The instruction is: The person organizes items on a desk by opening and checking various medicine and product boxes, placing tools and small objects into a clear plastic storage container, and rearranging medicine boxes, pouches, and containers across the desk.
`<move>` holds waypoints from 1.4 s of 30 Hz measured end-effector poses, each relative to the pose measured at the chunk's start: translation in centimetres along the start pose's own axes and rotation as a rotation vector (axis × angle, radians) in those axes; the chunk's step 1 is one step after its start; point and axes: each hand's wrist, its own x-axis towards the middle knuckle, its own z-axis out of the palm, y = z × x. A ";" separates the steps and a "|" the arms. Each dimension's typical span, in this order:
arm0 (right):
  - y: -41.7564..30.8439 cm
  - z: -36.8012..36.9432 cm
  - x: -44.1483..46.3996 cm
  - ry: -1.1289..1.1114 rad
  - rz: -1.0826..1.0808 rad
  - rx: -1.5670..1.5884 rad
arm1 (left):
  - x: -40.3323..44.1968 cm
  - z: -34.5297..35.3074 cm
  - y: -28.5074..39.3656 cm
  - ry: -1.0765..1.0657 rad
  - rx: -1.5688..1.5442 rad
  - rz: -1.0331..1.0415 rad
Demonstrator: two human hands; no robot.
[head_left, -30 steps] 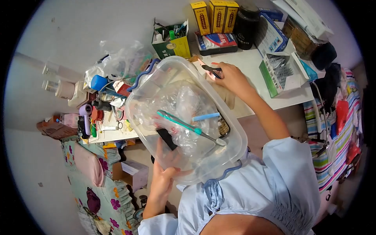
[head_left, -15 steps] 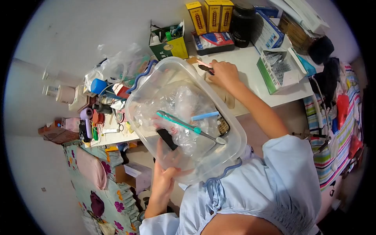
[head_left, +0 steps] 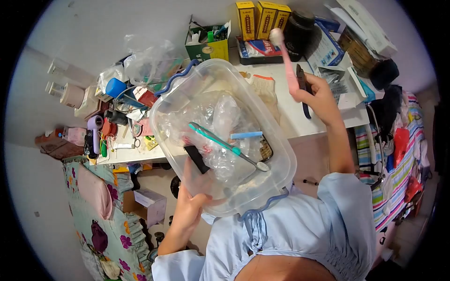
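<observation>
My left hand (head_left: 190,206) grips the lower left side of a clear plastic bin (head_left: 281,140), which is tilted against my body. In the bin lie crumpled clear bags (head_left: 225,112), a teal-handled tool (head_left: 220,140) with a round end, a light blue strip (head_left: 246,135) and a black piece (head_left: 197,159). Over the white table, my right hand (head_left: 318,98) is closed on a pink tool (head_left: 287,61) with a pale round end and on dark pliers (head_left: 302,84). A beige cloth-like item (head_left: 266,93) with an orange edge lies between the bin and that hand.
The white table (head_left: 300,124) holds a green and yellow box (head_left: 208,49), yellow boxes (head_left: 266,19), a black jar (head_left: 299,35) and an open carton (head_left: 347,82). Bottles and a purple item (head_left: 95,122) crowd the left. Beds with patterned covers flank me.
My right hand has moved right and lifted off the tabletop, and the pink tool now shows upright in it beside the pliers. The bin and my left hand have hardly shifted.
</observation>
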 end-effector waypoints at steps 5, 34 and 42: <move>-5.4 0.6 -1.9 -0.275 0.273 0.331 | 0.1 0.3 0.2 0.047 0.034 0.040; -9.2 9.1 -0.7 -0.515 -0.191 -0.822 | 0.3 -0.6 1.6 -0.044 0.068 -0.047; -7.0 11.0 -0.3 -0.558 -0.456 -1.086 | 0.4 -0.7 1.4 -0.046 0.072 -0.041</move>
